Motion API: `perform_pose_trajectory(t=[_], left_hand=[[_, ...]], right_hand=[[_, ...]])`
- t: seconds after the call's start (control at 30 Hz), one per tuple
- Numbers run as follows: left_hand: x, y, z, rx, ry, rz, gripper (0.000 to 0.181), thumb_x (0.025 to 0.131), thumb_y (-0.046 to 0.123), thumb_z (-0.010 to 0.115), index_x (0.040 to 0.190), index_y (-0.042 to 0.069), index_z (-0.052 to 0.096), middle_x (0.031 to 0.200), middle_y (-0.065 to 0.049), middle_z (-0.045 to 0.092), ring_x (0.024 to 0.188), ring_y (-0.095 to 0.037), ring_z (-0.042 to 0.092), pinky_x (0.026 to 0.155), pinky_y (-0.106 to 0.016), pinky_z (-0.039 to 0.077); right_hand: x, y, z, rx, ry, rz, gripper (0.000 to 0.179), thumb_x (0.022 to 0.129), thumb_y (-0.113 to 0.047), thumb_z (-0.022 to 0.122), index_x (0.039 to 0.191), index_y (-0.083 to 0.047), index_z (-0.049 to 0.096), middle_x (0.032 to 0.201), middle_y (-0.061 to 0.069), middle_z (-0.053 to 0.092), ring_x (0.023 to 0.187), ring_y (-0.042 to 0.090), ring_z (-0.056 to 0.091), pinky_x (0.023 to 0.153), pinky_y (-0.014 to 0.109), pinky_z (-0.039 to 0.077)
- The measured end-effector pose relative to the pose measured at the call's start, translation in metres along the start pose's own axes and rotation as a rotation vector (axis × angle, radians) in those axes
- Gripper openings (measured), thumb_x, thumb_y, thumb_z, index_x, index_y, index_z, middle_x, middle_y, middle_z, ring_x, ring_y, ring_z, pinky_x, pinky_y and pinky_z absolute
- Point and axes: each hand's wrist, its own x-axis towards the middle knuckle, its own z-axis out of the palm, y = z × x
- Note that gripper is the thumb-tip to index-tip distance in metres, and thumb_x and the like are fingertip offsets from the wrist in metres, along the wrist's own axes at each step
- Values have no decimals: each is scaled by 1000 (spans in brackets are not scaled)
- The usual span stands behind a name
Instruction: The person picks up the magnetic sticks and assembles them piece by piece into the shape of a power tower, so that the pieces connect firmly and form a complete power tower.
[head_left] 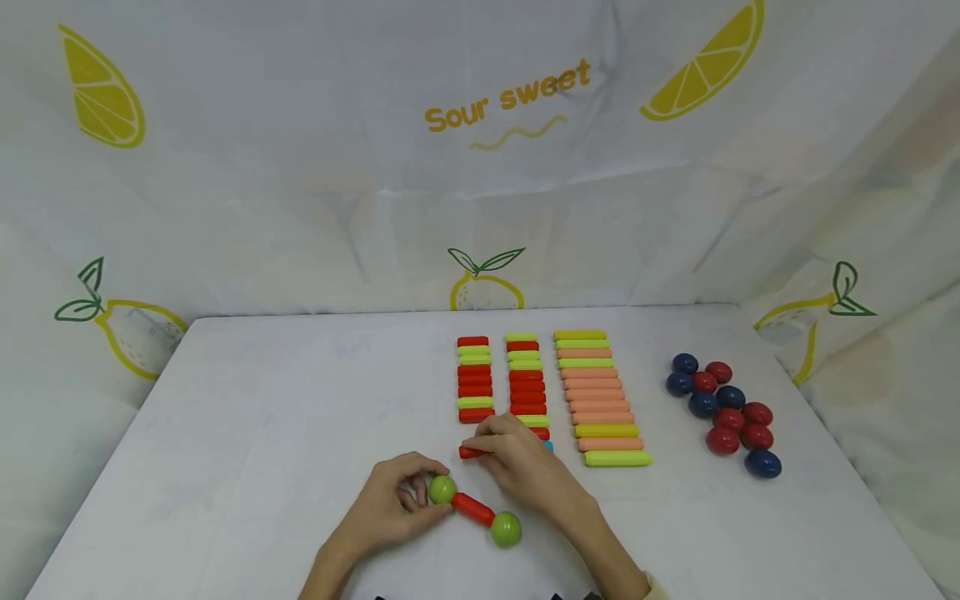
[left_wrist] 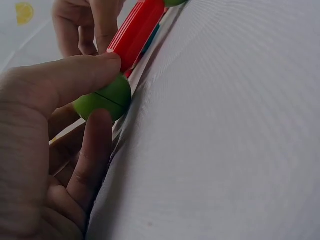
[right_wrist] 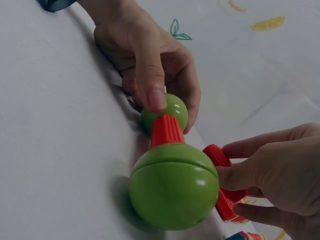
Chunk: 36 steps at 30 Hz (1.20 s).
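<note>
Left hand (head_left: pixel 392 504) pinches one green ball (head_left: pixel 442 490); a red stick (head_left: pixel 473 508) joins it to the second ball (head_left: pixel 506 530) on the table (head_left: pixel 225 467). Right hand (head_left: pixel 519 463) pinches a loose stick (head_left: pixel 468 452) near the stick rows (head_left: pixel 476 381) — best steady the held ball, loose stick straight.

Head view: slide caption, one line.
Left hand grips one of two green balls joined by a red rod; right hand pinches a separate red rod near rows of coloured sticks.
</note>
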Motion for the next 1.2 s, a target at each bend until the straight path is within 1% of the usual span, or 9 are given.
perform_pose_trajectory(t=[0.17, 0.33, 0.57, 0.7, 0.87, 0.97, 1.07, 1.13, 1.2], left_hand=[[0, -1, 1, 13, 8, 26, 31, 78, 13, 88, 105, 13, 73, 75, -3, 65, 65, 3, 56, 53, -22, 56], [0, -1, 1, 9, 7, 33, 31, 79, 14, 88, 106, 13, 73, 77, -3, 66, 66, 2, 56, 53, -23, 56], [0, 0, 1, 2, 2, 35, 30, 79, 16, 89, 104, 14, 72, 76, -3, 65, 65, 2, 55, 52, -22, 55], [1, -1, 6, 31, 46, 122, 29, 79, 18, 88, 102, 15, 71, 79, -1, 66, 64, -1, 54, 49, -17, 50], [4, -2, 16, 146, 116, 245, 23, 83, 19, 85, 102, 18, 73, 75, 8, 60, 63, 0, 47, 53, -11, 42], [4, -1, 19, 187, 115, 216, 21, 84, 22, 85, 102, 20, 76, 69, 13, 53, 61, 4, 41, 55, -10, 37], [4, 0, 20, 208, 105, 146, 21, 82, 25, 86, 101, 20, 77, 67, 17, 49, 60, 6, 40, 53, -10, 35], [4, 2, 20, 217, 98, 99, 20, 82, 26, 86, 99, 19, 78, 67, 18, 49, 60, 6, 40, 53, -11, 36], [4, 3, 20, 223, 90, 53, 19, 81, 27, 86, 97, 20, 78, 68, 19, 49, 60, 6, 41, 53, -12, 37]], right_hand=[[0, -2, -3, 23, -102, -66, 21, 93, -8, 72, 112, -15, 79, 101, -4, 69, 101, 10, 58, 89, 21, 56], [0, -5, -6, 41, -175, -78, 20, 94, -10, 72, 112, -15, 80, 101, -5, 69, 101, 8, 58, 90, 19, 55], [-1, -6, -8, 52, -222, -90, 18, 95, -11, 71, 110, -14, 80, 103, -4, 70, 101, 7, 58, 89, 17, 55], [-1, -5, -7, 68, -234, -111, 19, 94, -11, 72, 112, -14, 80, 106, -3, 69, 102, 8, 60, 90, 16, 55], [-2, -3, -6, 82, -249, -115, 23, 94, -12, 73, 117, -14, 78, 108, -3, 68, 101, 8, 60, 88, 15, 54], [-2, -3, -7, 79, -264, -109, 26, 95, -14, 73, 120, -15, 77, 109, -4, 68, 102, 6, 60, 88, 15, 54], [-3, -1, -13, 63, -253, -99, 26, 94, -15, 74, 120, -17, 77, 109, -5, 68, 103, 7, 60, 89, 17, 55], [-5, 4, -23, 39, -202, -65, 26, 93, -17, 76, 118, -18, 77, 110, -5, 69, 104, 8, 61, 89, 21, 56], [-9, 13, -39, 14, -109, 15, 25, 91, -17, 77, 117, -18, 78, 112, -4, 70, 105, 12, 62, 89, 28, 59]])
